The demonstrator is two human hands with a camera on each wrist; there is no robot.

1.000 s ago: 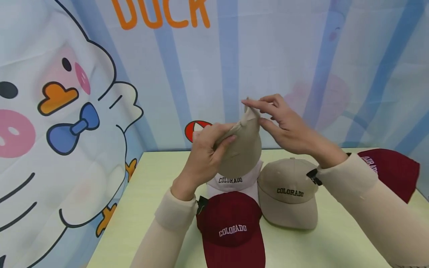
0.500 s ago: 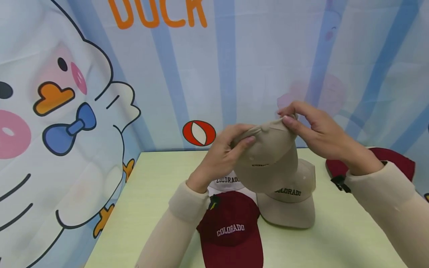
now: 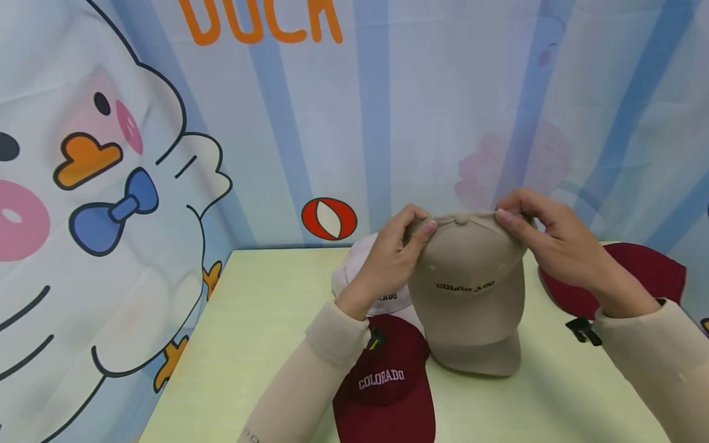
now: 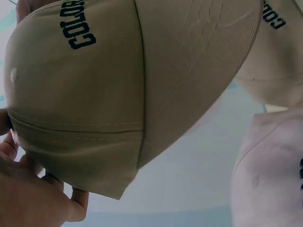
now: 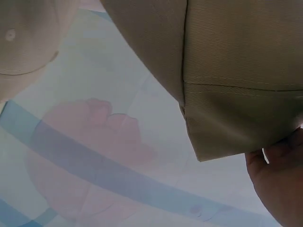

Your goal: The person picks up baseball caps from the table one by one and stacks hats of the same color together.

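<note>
A beige baseball cap (image 3: 471, 258) lettered COLORADO hangs in the air, brim down and front toward me. My left hand (image 3: 396, 249) pinches the left side of its crown between thumb and fingers. On the opposite side my right hand (image 3: 559, 243) grips the crown's edge the same way. Part of a second beige cap (image 3: 473, 357) shows below the held one, which hides its crown. In the left wrist view the held cap's crown (image 4: 80, 94) and brim fill much of the picture, with fingers at its back edge. The right wrist view shows its side panel (image 5: 236, 118).
A dark red cap (image 3: 382, 369) lies at the front of the pale table (image 3: 266, 320). Behind it sits a white cap (image 3: 354, 264), partly covered by my left arm. Another dark red cap (image 3: 637, 264) lies at the right. A printed duck backdrop (image 3: 432, 92) hangs behind.
Both hands have moved right and slightly down with the beige cap. It has turned from tilted and folded to level, its lettering now facing me. More of the white cap shows.
</note>
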